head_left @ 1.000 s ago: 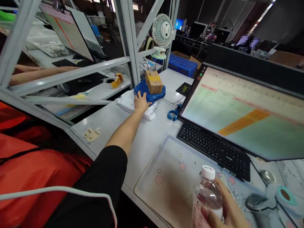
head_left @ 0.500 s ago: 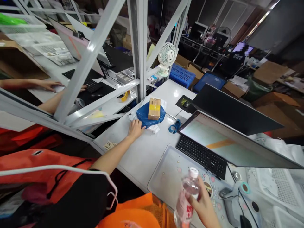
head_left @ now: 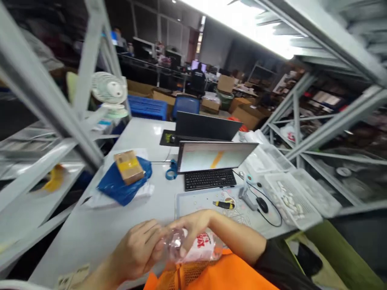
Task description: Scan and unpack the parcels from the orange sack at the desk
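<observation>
A clear plastic bottle (head_left: 205, 246) with a white and red label lies nearly on its side, close to my body. My right hand (head_left: 193, 227) is wrapped over it from above, near the shoulder. At the neck end, my left hand (head_left: 139, 246) is closed around the top. Its fingers hide the cap. Beyond the left hand, a small cardboard box (head_left: 130, 167) with yellow tape rests on a blue plastic bag (head_left: 113, 185) on the white table (head_left: 121, 219).
A monitor (head_left: 217, 157) and keyboard (head_left: 210, 179) stand ahead. On the desk mat lie a utility knife (head_left: 223, 204), a scanner (head_left: 248, 200) and a mouse (head_left: 262, 204). White baskets (head_left: 290, 201) sit to the right, blue tape (head_left: 171, 171) by the monitor. A metal frame (head_left: 60, 96) rises at left.
My left hand has left the blue bag and come to the bottle's neck. The bottle has tipped from upright to nearly sideways. My view has turned right.
</observation>
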{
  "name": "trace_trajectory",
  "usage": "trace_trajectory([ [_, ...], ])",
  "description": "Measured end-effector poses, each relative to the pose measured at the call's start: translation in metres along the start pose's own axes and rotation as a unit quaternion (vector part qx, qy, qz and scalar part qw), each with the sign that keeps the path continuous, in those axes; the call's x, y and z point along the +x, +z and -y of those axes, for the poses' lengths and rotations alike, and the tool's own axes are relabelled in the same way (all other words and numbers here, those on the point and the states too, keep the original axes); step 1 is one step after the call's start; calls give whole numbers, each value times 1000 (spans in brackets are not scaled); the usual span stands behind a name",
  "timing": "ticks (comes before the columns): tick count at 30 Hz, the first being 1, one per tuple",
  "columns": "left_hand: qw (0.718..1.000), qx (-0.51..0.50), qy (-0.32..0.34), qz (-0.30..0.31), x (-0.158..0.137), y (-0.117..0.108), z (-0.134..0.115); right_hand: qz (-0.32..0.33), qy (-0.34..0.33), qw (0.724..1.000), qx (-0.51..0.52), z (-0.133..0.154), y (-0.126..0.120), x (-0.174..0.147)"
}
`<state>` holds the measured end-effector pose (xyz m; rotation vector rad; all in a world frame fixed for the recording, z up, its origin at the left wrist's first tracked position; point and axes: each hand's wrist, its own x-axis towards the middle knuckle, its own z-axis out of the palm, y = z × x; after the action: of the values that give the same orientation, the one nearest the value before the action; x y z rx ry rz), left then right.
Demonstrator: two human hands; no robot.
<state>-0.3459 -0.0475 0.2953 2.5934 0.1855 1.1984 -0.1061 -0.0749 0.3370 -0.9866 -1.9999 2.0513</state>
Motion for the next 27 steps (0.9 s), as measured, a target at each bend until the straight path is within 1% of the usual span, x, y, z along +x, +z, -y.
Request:
trace_trajectory([
  [1, 1000, -2, -27, -6, 0, 4, 8, -57, 7, 997, -56, 2, 6, -3],
  [2, 997, -4, -75, -5, 0, 9, 14, -124, 25, 985, -117, 2, 13, -5],
  [3, 990, -3, -141, 6, 0, 16, 20, -193, 52, 963, -181, -1, 22, -4],
  [4, 975, -1, -221, 27, 1, 23, 24, -257, 83, 932, -241, -5, 31, -2],
  [5, 952, -2, -301, 53, 2, 29, 28, -309, 112, 899, -290, -12, 39, 3],
  [6, 924, -7, -373, 83, 3, 35, 31, -348, 137, 868, -328, -21, 46, 8],
  [7, 898, -17, -426, 112, 3, 39, 34, -375, 158, 842, -353, -29, 51, 14],
  [8, 879, -33, -455, 137, 2, 40, 36, -393, 175, 826, -364, -38, 55, 18],
  [9, 871, -56, -463, 158, 1, 40, 37, -401, 185, 822, -361, -45, 56, 20],
  [10, 871, -84, -451, 176, -1, 36, 37, -405, 181, 827, -346, -50, 57, 20],
  [11, 877, -116, -426, 188, -3, 30, 37, -406, 160, 839, -325, -53, 56, 19],
  [13, 888, -191, -367, 202, -7, 13, 35, -403, 90, 867, -280, -54, 54, 12],
  [15, 877, -257, -345, 216, -10, -6, 27, -398, 22, 885, -241, -49, 56, 10],
  [17, 857, -283, -369, 223, -11, -20, 13, -396, -10, 893, -215, -45, 61, 14],
  [19, 853, -238, -419, 201, -12, -24, -3, -397, -17, 895, -203, -51, 68, 25],
  [20, 849, -193, -454, 189, -12, -22, -9, -397, -19, 895, -203, -59, 70, 31],
  [22, 842, -40, -512, 165, -14, -16, -12, -406, -31, 885, -223, -81, 66, 47],
  [23, 833, 24, -527, 168, -17, -13, -10, -410, -44, 879, -240, -94, 62, 57],
  [24, 819, 64, -543, 173, -22, -11, -7, -422, -56, 868, -255, -106, 58, 69],
  [25, 802, 91, -566, 167, -26, -9, -6, -420, -65, 863, -274, -116, 56, 80],
  [26, 790, 108, -585, 150, -31, -8, -7, -411, -74, 860, -294, -123, 56, 91],
  [27, 784, 115, -598, 122, -35, -6, -9, -398, -82, 858, -314, -128, 59, 99],
])
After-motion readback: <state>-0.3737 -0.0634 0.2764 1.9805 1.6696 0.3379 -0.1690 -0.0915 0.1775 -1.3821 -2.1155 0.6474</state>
